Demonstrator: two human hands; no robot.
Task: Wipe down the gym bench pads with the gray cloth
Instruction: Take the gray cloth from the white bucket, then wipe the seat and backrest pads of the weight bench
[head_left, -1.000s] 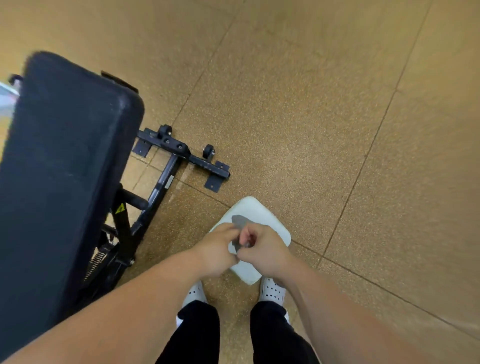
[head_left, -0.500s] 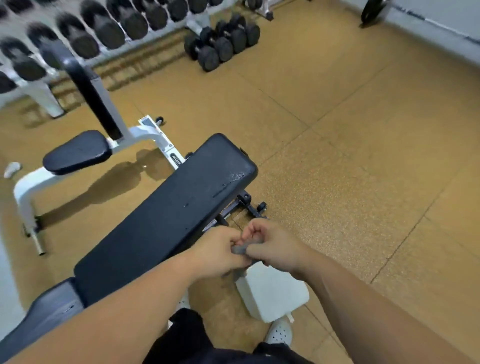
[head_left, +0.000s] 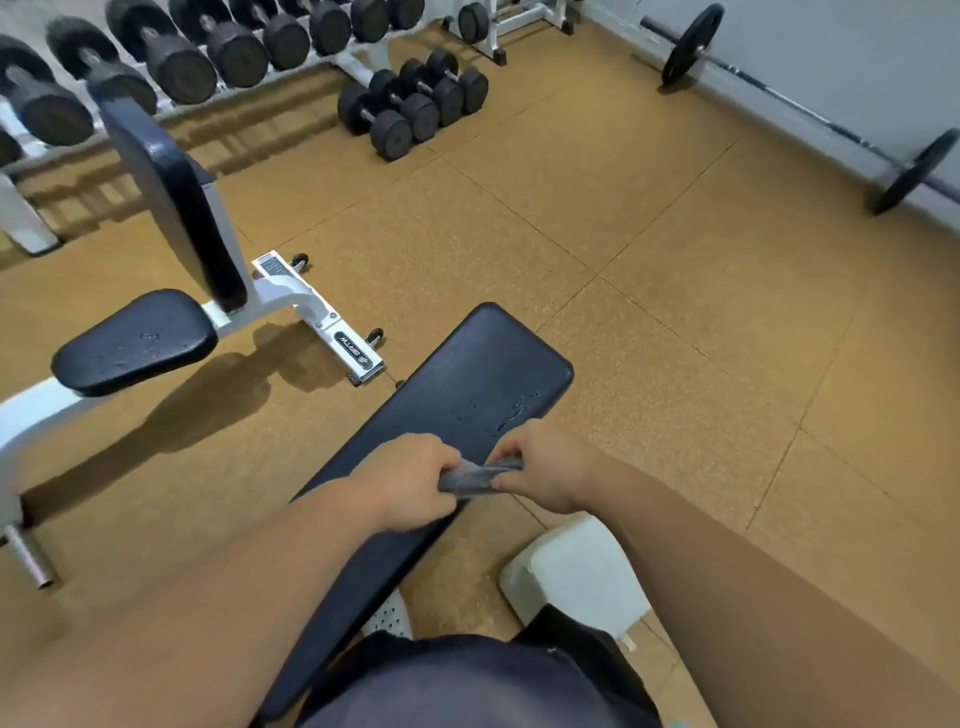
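A long black bench pad (head_left: 467, 395) runs from my lap toward the middle of the floor, with a few wet specks near its far end. The gray cloth (head_left: 475, 475) is bunched and stretched between my two hands just above the pad's near half. My left hand (head_left: 410, 480) grips its left end and my right hand (head_left: 545, 475) grips its right end. Most of the cloth is hidden inside my fists.
A white-framed bench with a black seat pad (head_left: 135, 340) and upright back pad (head_left: 166, 197) stands to the left. A white bucket (head_left: 576, 571) sits by my right leg. Dumbbells (head_left: 415, 109) and a dumbbell rack (head_left: 156, 57) line the back; a barbell (head_left: 810, 114) lies along the right wall.
My view has lifted from the floor and the bucket to the bench and the room. Both hands, still holding the cloth, have risen from over the bucket to over the bench pad.
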